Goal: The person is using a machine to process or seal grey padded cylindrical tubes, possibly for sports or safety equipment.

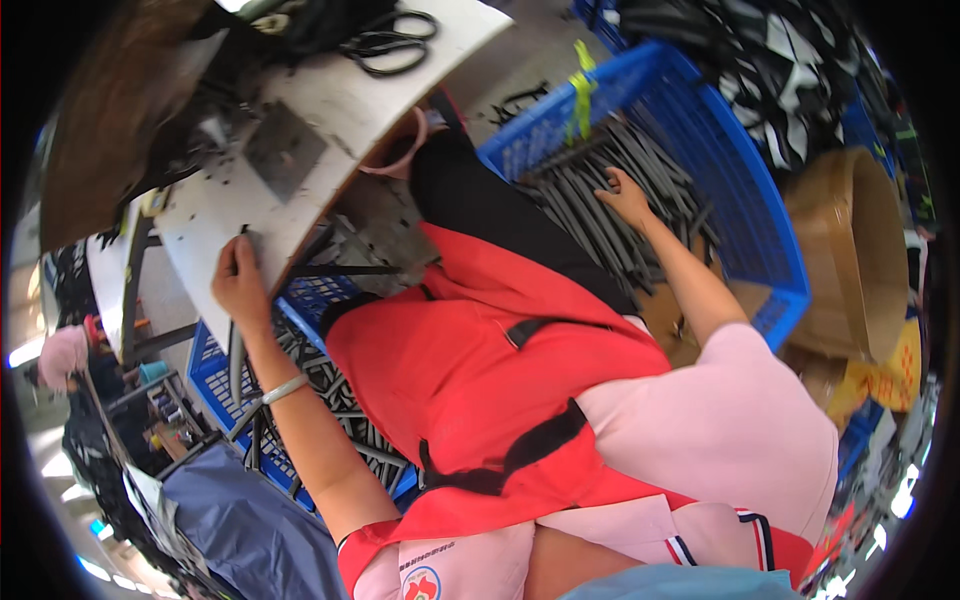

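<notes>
In the head view, the left hand (240, 280) pinches a dark strip (236, 355) at the counter (330, 110) edge. The right hand (625, 195) lies open on strips (590, 215) in the blue crate (720, 150). Best to grab just one, gently.

Small factory workshop: blue plastic crates (740, 190) heaped with dark strips (590, 195), scissors (390, 40) on a scuffed white worktable (330, 110), another worker (65, 355) beyond.

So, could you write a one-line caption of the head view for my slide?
Left hand holds a dark strip at the white table; right hand rests on dark strips in a blue crate.
</notes>
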### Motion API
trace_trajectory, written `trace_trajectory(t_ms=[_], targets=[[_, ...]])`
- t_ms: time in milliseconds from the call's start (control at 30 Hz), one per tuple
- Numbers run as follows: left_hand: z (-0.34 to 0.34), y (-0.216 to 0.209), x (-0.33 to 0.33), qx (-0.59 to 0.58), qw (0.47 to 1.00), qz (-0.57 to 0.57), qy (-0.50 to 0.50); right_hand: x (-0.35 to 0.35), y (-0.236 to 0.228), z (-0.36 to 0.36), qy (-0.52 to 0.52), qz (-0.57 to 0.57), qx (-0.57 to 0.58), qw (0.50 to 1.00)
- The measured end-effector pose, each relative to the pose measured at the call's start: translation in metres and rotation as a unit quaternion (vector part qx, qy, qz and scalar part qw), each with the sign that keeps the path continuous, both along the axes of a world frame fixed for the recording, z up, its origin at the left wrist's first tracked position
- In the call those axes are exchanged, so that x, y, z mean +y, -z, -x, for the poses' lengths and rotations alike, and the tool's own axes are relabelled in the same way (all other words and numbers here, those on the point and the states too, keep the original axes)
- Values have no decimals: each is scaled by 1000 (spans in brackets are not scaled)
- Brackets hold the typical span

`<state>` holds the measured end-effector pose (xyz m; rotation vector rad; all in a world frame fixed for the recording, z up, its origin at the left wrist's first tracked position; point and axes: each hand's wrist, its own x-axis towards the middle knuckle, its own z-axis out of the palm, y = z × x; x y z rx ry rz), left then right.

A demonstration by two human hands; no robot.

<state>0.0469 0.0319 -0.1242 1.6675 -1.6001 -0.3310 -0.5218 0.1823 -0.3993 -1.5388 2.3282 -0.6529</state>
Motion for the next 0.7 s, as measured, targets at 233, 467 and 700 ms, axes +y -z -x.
trace_trajectory(t_ms=[233, 467, 700], targets=[[6, -6, 4, -17, 999, 36, -10, -138, -261, -141, -252, 336, -186, 888], [17, -14, 5, -21, 998, 53, -22, -277, -302, -175, -326, 105, 92, 935], [-1, -17, 4, 5, 999, 6, -52, -235, -321, -196, -356, 43, 142, 923]])
